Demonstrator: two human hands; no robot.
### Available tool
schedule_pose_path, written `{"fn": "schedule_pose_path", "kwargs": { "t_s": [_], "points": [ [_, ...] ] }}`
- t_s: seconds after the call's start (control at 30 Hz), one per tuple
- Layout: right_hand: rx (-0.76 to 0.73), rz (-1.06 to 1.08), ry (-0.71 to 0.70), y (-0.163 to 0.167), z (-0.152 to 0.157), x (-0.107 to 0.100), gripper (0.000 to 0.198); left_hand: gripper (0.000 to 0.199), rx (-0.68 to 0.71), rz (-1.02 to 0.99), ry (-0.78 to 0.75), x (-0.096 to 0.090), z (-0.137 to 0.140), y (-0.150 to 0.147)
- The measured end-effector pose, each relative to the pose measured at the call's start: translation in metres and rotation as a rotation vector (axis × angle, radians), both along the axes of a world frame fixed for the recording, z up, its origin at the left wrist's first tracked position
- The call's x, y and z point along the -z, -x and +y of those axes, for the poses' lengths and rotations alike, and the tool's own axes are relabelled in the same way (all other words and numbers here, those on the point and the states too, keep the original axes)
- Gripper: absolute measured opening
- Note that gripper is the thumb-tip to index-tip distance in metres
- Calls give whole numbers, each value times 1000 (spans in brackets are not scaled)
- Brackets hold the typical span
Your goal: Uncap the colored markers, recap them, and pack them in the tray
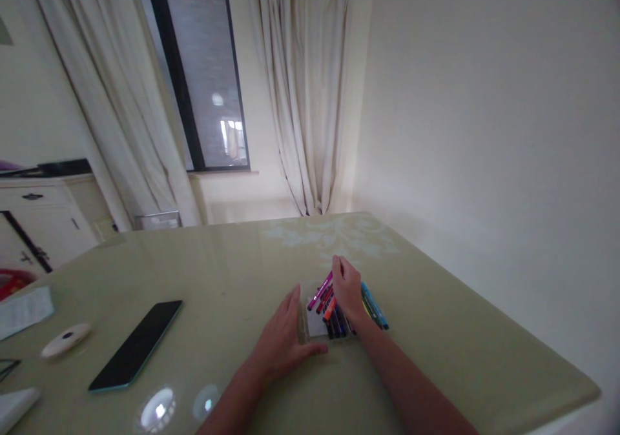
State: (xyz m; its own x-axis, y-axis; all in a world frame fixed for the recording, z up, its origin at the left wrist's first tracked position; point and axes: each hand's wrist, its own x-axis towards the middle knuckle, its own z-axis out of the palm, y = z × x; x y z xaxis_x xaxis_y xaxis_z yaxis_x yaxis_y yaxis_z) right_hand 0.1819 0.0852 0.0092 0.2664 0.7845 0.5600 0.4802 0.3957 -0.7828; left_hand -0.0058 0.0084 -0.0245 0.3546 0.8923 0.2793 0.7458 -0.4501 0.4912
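Just below and right of the frame's centre, a shallow clear plastic case (303, 322) lies on a glossy pale-green tabletop (232, 273), with several dark-barrelled markers (337, 326) side by side in its near part. The person's right hand (347, 286) is above the case with its fingers curled closed; a slim magenta marker (320, 290) with a dark end slants down to the left from the fingers. Beside it, a red marker (324, 299) and an orange marker (330, 309) slant the same way, their upper ends hidden by the hand, so whether these two are gripped as well cannot be told.

The person's left hand (283, 335) is open and holds nothing, its fingers extended along the case's left side and its thumb spread along the near edge. Right of the right wrist, a light-blue marker (375, 306) lies at a slant next to green and yellow ones, partly covered by the forearm.

Toward the lower left of the frame, a flat black rectangular device (137, 346) with a teal edge lies well apart from the case, and left of it an oval white object (66, 340) with a small dark spot.
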Motion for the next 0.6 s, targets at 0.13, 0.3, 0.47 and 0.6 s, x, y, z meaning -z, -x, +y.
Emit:
{"fn": "schedule_pose_path", "kwargs": {
  "t_s": [0.13, 0.3, 0.47, 0.6],
  "points": [
    [-88, -72, -18, 24, -27, -4, 39, 90, -62, 40, -284, 0, -3, -13],
    [-372, -158, 33, 52, -46, -6, 37, 76, -184, 95, -233, -1, 2, -11],
    [-234, -111, 51, 9, -15, -2, 34, 71, -505, 233, -61, -13, 13, 26],
    [-168, -396, 128, -21, 6, 12, 40, 55, -657, 376, -61, -14, 17, 50]
  ]
}}
